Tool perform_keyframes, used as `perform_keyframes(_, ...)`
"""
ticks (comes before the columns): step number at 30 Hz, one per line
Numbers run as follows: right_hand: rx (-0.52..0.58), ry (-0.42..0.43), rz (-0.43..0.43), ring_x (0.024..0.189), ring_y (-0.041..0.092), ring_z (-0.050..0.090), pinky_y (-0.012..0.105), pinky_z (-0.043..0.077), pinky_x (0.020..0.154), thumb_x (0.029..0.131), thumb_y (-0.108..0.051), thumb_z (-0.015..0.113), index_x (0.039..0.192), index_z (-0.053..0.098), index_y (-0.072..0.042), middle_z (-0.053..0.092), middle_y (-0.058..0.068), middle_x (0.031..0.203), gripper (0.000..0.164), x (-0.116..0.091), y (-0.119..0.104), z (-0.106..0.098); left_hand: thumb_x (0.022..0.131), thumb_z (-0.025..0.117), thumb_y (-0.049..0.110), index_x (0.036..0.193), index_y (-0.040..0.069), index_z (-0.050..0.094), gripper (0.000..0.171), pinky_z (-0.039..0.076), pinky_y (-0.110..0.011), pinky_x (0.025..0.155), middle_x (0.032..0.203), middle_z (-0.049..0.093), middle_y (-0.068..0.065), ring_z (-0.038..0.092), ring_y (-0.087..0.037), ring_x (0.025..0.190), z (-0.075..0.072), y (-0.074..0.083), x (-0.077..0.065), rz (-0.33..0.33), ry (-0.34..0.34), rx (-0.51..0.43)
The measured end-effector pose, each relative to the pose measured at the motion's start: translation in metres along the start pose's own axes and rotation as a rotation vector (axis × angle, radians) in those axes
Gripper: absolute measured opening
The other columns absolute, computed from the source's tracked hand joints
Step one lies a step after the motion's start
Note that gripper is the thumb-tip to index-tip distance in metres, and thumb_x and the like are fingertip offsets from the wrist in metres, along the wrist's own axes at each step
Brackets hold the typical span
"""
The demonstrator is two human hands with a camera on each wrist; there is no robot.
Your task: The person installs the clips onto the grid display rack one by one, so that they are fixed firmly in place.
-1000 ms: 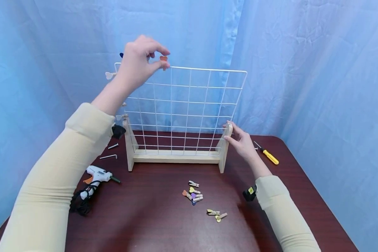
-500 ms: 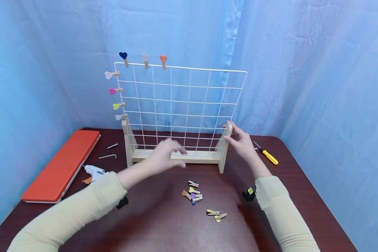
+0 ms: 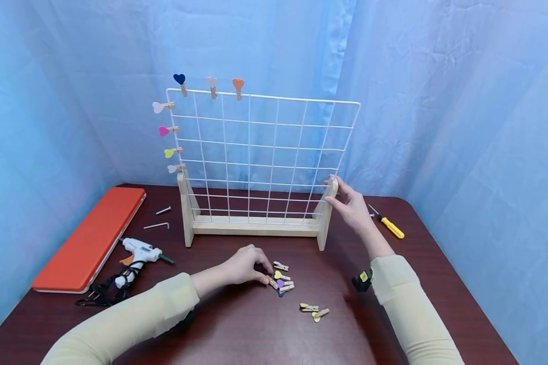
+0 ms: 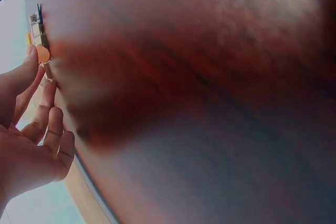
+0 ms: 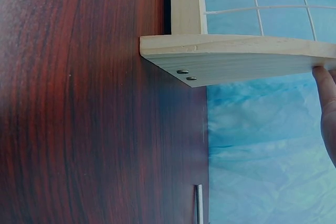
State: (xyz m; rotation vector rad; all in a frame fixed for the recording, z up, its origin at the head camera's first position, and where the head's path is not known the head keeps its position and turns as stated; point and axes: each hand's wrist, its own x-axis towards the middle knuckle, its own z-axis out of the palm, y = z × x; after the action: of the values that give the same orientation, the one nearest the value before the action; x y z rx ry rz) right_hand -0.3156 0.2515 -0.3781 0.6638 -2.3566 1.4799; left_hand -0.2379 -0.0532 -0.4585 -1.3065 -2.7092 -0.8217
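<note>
My left hand [image 3: 246, 266] reaches down to the small pile of heart-topped clothespins, thumb and fingertips at the orange-heart clothespin [image 3: 272, 282]. In the left wrist view the thumb lies against its orange heart [image 4: 43, 53], the other fingers loosely bent. Beside it lie a yellow-heart clothespin [image 3: 280, 276] and a purple-heart clothespin [image 3: 284, 284]. My right hand [image 3: 352, 207] grips the top of the right upright [image 3: 327, 213] of a wooden stand, thumb in front. The stand holds a white wire grid [image 3: 274, 152] with several clothespins clipped along its left and top edges.
Two yellow clothespins [image 3: 315, 310] lie nearer the front. On the left are a red-orange case [image 3: 91, 235], a glue gun [image 3: 139, 253] with its cord, a hex key [image 3: 157, 226] and a bolt [image 3: 163, 210]. A yellow screwdriver [image 3: 391, 227] lies at right.
My left hand has let go of the orange clothespin on the grid's top wire and come down to the pile on the table. The right hand stays on the upright.
</note>
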Motion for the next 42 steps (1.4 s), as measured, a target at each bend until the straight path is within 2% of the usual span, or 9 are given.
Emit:
perform_keyframes(5,-0.034,-0.005,-0.002,0.121,0.012,0.043,0.027,0.044,0.090,0.086,-0.022,0.059,0.136,0.032,-0.035,0.050,-0.001,0.129,0.059,0.001,0.008,0.001,0.067,0.075,0.032,0.076,0.023,0.072,0.012,0.035,-0.024,0.073,0.084,0.061,0.012,0.049,-0.007,0.082,0.002,0.000,-0.001,-0.006,-0.031,-0.006)
perform_keyframes(9,-0.047,-0.001,-0.001,0.121,0.011,0.043,0.034,0.043,0.092,0.086,-0.023,0.059,0.136,0.031,-0.037,0.050,-0.003,0.129,0.059,0.001,0.008,0.000,0.072,0.073,0.026,0.076,0.020,0.068,0.009,0.039,-0.018,0.067,0.076,0.061,0.011,0.053,-0.005,0.072,-0.005,0.001,0.000,-0.022,-0.050,-0.078)
perform_keyframes(13,-0.060,0.002,0.011,0.121,0.009,0.043,0.036,0.042,0.093,0.086,-0.023,0.059,0.136,0.031,-0.038,0.050,-0.006,0.128,0.059,0.000,0.006,-0.002,0.076,0.071,0.022,0.077,0.017,0.064,0.008,0.044,-0.016,0.056,0.067,0.061,0.012,0.053,-0.002,0.061,-0.021,0.005,0.003,-0.061,-0.023,-0.148)
perform_keyframes(17,-0.061,-0.001,0.011,0.121,0.008,0.042,0.036,0.042,0.093,0.086,-0.024,0.059,0.136,0.031,-0.038,0.050,-0.007,0.128,0.059,0.000,0.005,-0.001,0.079,0.068,0.020,0.080,0.017,0.064,0.005,0.046,-0.019,0.058,0.069,0.061,0.012,0.052,-0.004,0.062,-0.045,0.011,0.006,-0.069,0.055,-0.183)
perform_keyframes(22,-0.038,-0.011,0.009,0.123,0.014,0.041,0.038,0.040,0.094,0.086,-0.019,0.058,0.137,0.031,-0.034,0.049,0.000,0.130,0.059,-0.003,-0.008,0.000,0.082,0.065,0.024,0.086,0.019,0.067,0.007,0.046,-0.022,0.067,0.080,0.062,0.015,0.054,-0.003,0.074,-0.091,0.027,0.017,-0.043,0.170,-0.111)
perform_keyframes(24,-0.024,-0.013,0.009,0.123,0.018,0.041,0.036,0.040,0.094,0.087,-0.015,0.058,0.137,0.031,-0.030,0.049,0.005,0.130,0.059,-0.005,-0.017,0.000,0.081,0.065,0.025,0.087,0.020,0.068,0.008,0.046,-0.023,0.065,0.082,0.062,0.014,0.053,-0.004,0.073,-0.115,0.036,0.023,-0.015,0.226,-0.081)
perform_keyframes(32,0.003,-0.022,-0.005,0.125,0.023,0.038,0.013,0.042,0.085,0.087,-0.009,0.056,0.139,0.031,-0.022,0.046,0.015,0.130,0.059,-0.005,-0.023,-0.001,0.082,0.064,0.025,0.091,0.017,0.070,0.014,0.045,-0.021,0.063,0.083,0.064,0.007,0.051,-0.007,0.069,-0.214,0.073,0.053,0.096,0.423,0.043)
perform_keyframes(37,0.013,-0.021,-0.005,0.124,0.026,0.039,0.012,0.042,0.084,0.087,-0.008,0.057,0.139,0.031,-0.021,0.045,0.018,0.130,0.059,-0.005,-0.021,-0.002,0.083,0.063,0.029,0.094,0.017,0.070,0.018,0.041,-0.021,0.069,0.085,0.065,0.007,0.047,-0.006,0.074,-0.265,0.094,0.071,0.078,0.526,0.118)
perform_keyframes(42,-0.003,-0.013,0.000,0.122,0.024,0.042,0.011,0.042,0.083,0.087,-0.011,0.057,0.138,0.032,-0.022,0.047,0.017,0.130,0.058,-0.005,-0.021,-0.004,0.083,0.061,0.033,0.095,0.019,0.071,0.021,0.034,-0.022,0.074,0.085,0.061,0.007,0.040,-0.010,0.081,-0.299,0.107,0.087,0.027,0.634,0.220)
